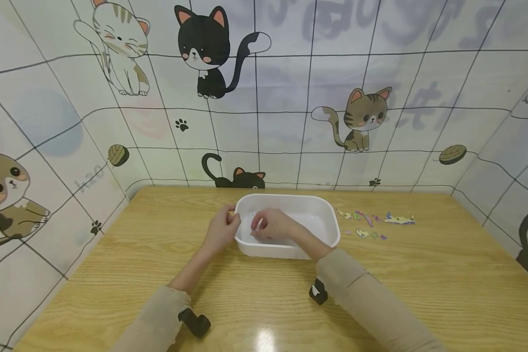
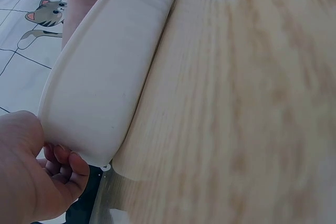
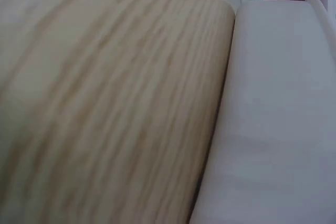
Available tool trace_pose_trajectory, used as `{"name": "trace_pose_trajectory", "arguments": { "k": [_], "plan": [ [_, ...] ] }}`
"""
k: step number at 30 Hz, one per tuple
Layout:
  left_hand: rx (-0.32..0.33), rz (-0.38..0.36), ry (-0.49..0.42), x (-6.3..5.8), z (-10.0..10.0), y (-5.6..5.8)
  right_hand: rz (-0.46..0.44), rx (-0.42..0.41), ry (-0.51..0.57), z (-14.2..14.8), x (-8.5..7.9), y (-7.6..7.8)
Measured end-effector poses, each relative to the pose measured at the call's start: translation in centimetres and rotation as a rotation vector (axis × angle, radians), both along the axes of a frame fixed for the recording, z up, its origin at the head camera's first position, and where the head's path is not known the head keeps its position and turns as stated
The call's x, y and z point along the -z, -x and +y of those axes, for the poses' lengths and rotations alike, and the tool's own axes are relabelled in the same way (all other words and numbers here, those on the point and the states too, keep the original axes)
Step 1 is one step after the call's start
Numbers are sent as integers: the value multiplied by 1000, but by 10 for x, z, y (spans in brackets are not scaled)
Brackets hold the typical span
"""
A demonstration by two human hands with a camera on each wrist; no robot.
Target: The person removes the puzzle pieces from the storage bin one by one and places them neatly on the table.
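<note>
A white rectangular basin [image 1: 308, 213] with rounded corners stands on the wooden table. At its left end, my left hand [image 1: 220, 228] grips the rim, thumb over the edge; in the left wrist view, the hand's fingers [image 2: 63, 158] curl against the outer wall. My right hand [image 1: 273, 224] reaches over the near rim into the basin's left part, fingers bent and tips down close to the floor. I cannot tell whether anything is pinched there. The right wrist view shows mostly the basin's outer side [image 3: 273, 108], with the right fingers out of sight.
Right of the basin, several small colourful cut-out pieces, perhaps stickers, lie in two rows, among them a longer strip [image 1: 399, 220] and a yellowish piece [image 1: 362, 233]. A cat-printed cloth [image 1: 286, 132] hangs behind and around the table [image 1: 255, 293].
</note>
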State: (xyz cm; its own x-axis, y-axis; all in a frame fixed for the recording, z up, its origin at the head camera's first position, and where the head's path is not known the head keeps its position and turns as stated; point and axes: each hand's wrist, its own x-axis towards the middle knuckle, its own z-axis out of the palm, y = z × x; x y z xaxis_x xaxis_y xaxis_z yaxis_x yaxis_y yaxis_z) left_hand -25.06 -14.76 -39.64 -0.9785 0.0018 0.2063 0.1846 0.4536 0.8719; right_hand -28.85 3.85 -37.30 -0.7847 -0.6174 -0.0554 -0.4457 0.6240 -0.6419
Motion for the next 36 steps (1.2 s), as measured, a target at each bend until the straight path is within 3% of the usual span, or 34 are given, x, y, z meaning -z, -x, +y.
{"name": "trace_pose_trajectory", "arguments": {
  "k": [28,36],
  "plan": [
    [0,-21,-1,-1,-1,-1,-22,-29,35,-1,2,-4],
    [4,-26,-6,0,0,0,-41,2,177,7,-2,-5]
  ]
}}
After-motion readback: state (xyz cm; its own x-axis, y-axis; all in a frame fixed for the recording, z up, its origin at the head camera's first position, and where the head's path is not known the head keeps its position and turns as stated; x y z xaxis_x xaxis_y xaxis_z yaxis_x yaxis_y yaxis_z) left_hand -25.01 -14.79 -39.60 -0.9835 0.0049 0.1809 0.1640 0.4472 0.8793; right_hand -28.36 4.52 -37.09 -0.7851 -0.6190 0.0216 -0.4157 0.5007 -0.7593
